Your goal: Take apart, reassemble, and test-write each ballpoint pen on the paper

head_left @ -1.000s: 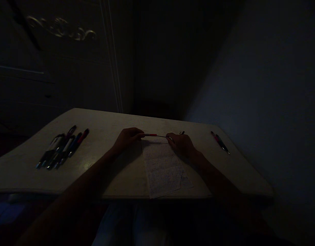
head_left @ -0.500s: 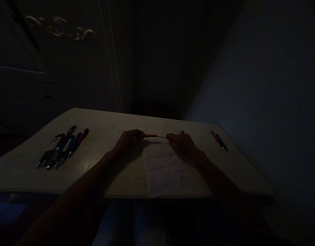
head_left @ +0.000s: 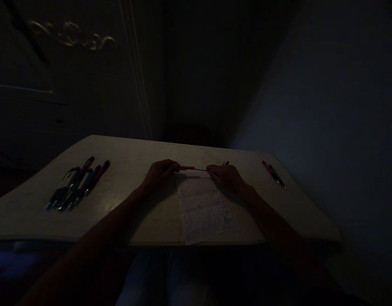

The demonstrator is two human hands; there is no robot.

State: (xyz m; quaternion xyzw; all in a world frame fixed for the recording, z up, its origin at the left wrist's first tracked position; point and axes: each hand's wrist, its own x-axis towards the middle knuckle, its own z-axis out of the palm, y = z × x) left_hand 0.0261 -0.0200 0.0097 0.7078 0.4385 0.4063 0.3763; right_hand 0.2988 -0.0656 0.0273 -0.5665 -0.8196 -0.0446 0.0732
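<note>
My left hand (head_left: 162, 173) is closed around the left end of a red pen barrel (head_left: 188, 168), held level just above the table. A thin dark pen refill (head_left: 200, 170) runs from the barrel's right end to my right hand (head_left: 227, 177), whose fingertips pinch it. Some of that grip is hidden and dim. Beneath the hands lies a paper sheet (head_left: 202, 208) covered in writing, with another sheet (head_left: 230, 223) showing at its right edge. Just behind my right hand a small dark piece (head_left: 227, 163) sticks out; whether it is held or lies on the table, I cannot tell.
On the left of the pale table (head_left: 128, 148) lies a group of several pens (head_left: 76, 182). Two pens (head_left: 274, 174) rest near the right edge. A dark cabinet (head_left: 87, 93) stands behind at left, and a wall (head_left: 342, 127) borders the right side. The room is very dark.
My left fingers have shifted slightly on the red barrel. The hands keep about the same distance, with the refill still stretched between them. The papers and other pens lie as before.
</note>
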